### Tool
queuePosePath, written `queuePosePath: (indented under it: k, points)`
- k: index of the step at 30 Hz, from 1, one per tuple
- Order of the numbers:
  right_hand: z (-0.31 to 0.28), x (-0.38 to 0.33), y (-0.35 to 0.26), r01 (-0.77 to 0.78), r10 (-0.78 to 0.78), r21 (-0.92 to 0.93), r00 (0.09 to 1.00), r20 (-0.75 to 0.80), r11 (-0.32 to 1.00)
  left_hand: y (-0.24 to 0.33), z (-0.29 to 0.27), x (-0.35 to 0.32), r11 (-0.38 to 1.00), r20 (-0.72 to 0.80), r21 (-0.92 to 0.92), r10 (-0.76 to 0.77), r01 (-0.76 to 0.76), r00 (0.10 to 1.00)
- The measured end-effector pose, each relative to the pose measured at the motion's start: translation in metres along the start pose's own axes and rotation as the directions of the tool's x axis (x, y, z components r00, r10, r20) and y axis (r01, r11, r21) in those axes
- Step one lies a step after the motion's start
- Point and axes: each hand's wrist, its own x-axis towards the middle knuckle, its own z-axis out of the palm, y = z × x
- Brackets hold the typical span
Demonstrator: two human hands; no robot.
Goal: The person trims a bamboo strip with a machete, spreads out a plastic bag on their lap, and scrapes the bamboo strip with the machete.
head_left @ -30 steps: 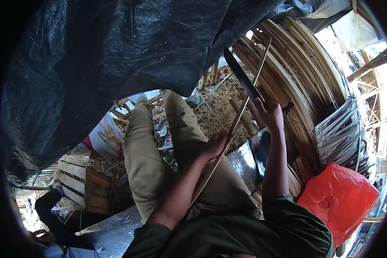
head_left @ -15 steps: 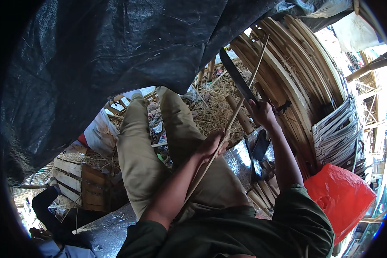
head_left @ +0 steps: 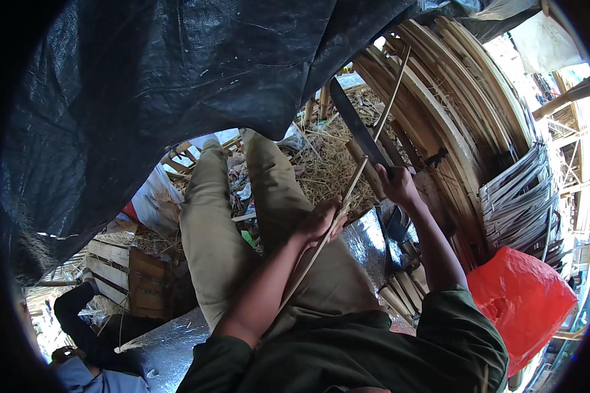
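My left hand grips a long thin bamboo strip that runs from my lap up and to the right, past my knees. My right hand holds the handle of a long dark knife. The blade points up and to the left and crosses the strip just above my left hand. My legs in tan trousers stretch away over a floor littered with straw and shavings.
A black tarpaulin hangs overhead on the left. Bent bamboo slats and bundled strips stack up on the right, beside a red plastic bag. Wooden crates stand at the left. Another person sits at lower left.
My right hand and the knife have shifted slightly down and left along the strip. My left hand keeps its grip on the strip.
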Motion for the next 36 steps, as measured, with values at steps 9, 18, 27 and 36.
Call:
queuePosePath:
  k: [9,18,27,36]
  points:
    - [-0.007,0.012,-0.005,0.195,-0.195,-0.080,0.981,0.014,0.977,-0.003,0.000,0.003,0.997,-0.023,0.061,0.042,-0.040,0.999]
    - [-0.016,0.019,-0.017,-0.035,0.076,-0.174,0.968,0.240,0.984,-0.001,0.000,0.004,0.993,-0.088,0.118,0.040,-0.029,0.995]
    - [-0.002,0.018,-0.005,0.161,-0.159,-0.011,0.982,0.106,0.987,-0.007,-0.008,0.006,0.996,-0.054,0.077,0.053,-0.049,0.997]
    - [-0.011,0.020,-0.019,-0.112,0.090,0.053,0.946,0.311,0.992,-0.001,-0.001,0.004,0.998,-0.020,-0.043,0.042,-0.043,0.999]
